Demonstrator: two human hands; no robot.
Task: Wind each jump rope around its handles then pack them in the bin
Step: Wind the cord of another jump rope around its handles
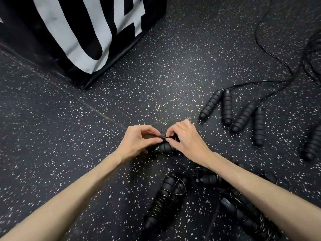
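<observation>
both hands meet over one half-wound jump rope (165,146) on the speckled rubber floor (52,136), the landmark for everything below. left hand (139,140) curls round the paired handles with the thumb pressed on top, fingertips pinching the thin black cord. right hand (185,139) arches over the bundle from the other side, thumb and forefinger nipping the same cord where it crosses the handles.

nearer the camera than that bundle lie finished ones: a wound rope (165,197) just below the hands, and more wound ropes (243,206) under the right forearm. right of the bundle and farther away, four loose handles (234,113) lie fanned out, their cords (271,54) trailing away unwound. farther off to the left stands a black box with big white lettering (78,32), probably the bin, though its opening is out of view.

risk, as i judge it: the cord is springy, so if either pinch slackens before the tail is tucked, the last turns could pop loose and the coil unravel. the trailing cords nearby could also snag a wrist.

both forearms reach forward and converge, wrists bent slightly down, knuckles up.
</observation>
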